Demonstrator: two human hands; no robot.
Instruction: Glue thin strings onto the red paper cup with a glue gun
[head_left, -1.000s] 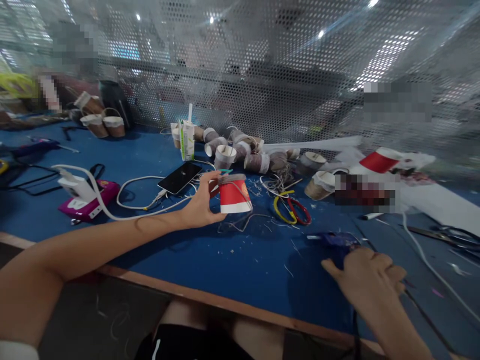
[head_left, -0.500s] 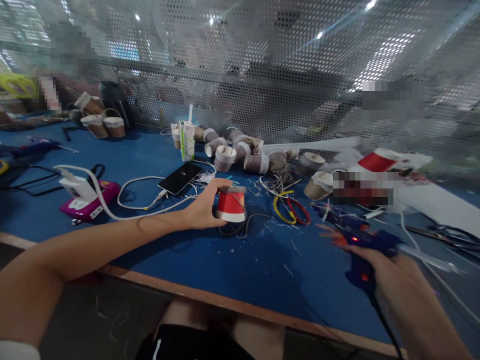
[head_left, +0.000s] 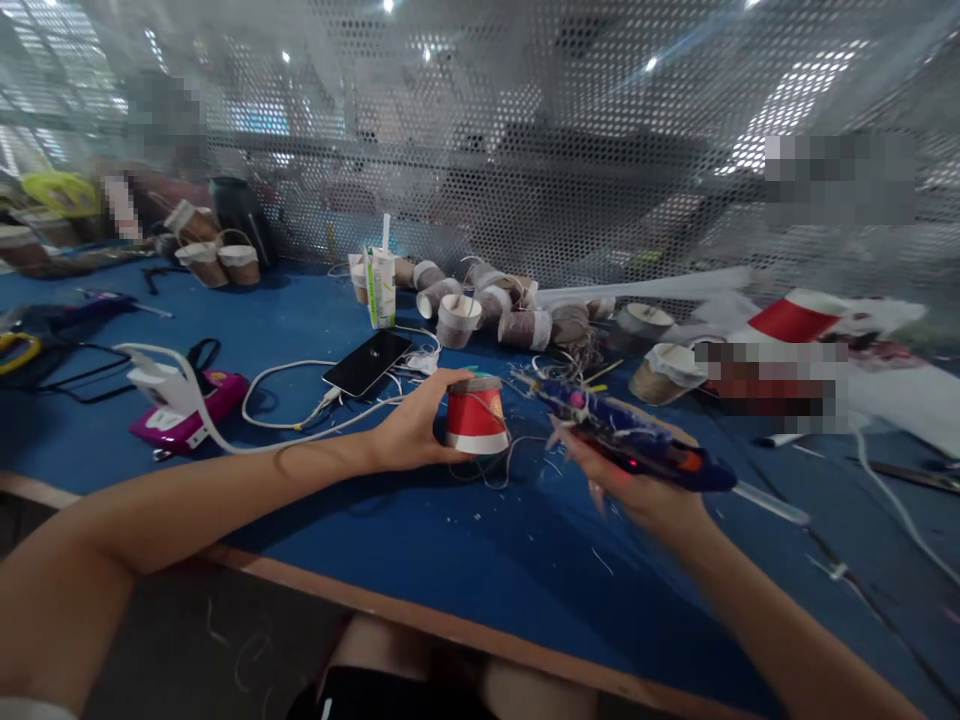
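Note:
My left hand (head_left: 416, 425) is closed around a red and white paper cup (head_left: 478, 412), thumb low and fingers at its top. The cup is upside down, with grey cord wrapped near its upper end. A loose length of cord (head_left: 510, 465) trails from it on the blue table. In my right hand (head_left: 637, 490) is a dark blue hot glue gun (head_left: 637, 430) with a small red light glowing. Its nozzle points left at the cup, a short gap away. A clear glue stick (head_left: 772, 502) sticks out of its back end.
Several cord-wrapped cups (head_left: 457, 320) lie behind, beside a drink carton (head_left: 381, 290). A phone (head_left: 367, 363) on a white cable and a purple power strip (head_left: 191, 415) are on the left. White material (head_left: 892, 385) lies at right. A perforated metal screen (head_left: 480, 150) stands behind the table.
My right hand has brought the glue gun leftward from the right side, close to the cup, and turned its nozzle toward it. My left hand keeps hold of the cup. The view has shifted slightly.

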